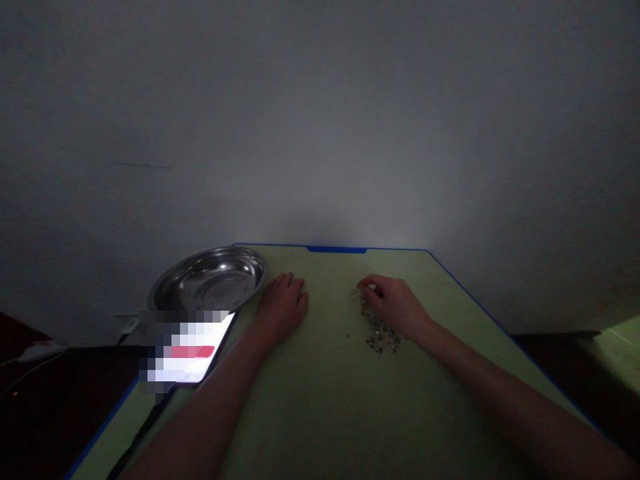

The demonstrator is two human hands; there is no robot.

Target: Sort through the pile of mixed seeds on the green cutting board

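A small heap of dark and pale bits (pixel 383 335), too small and dim to name, lies on the light green tabletop (pixel 320 413). My right hand (pixel 395 301) is over the far part of this heap and hides some of it. Its thumb and forefinger come together in a pinch, and what is between them I cannot make out. My left hand (pixel 281 304) rests palm down on the table, fingers stretched forward, holding nothing. It lies just right of a round, shallow metal basin (pixel 220 283).
A lit phone or tablet (pixel 195 350), partly pixelated, lies left of my left forearm, in front of the basin. A dark strap or cable (pixel 145 427) runs from it. Blue edging (pixel 465 290) borders the table. A grey wall (pixel 320 133) stands behind.
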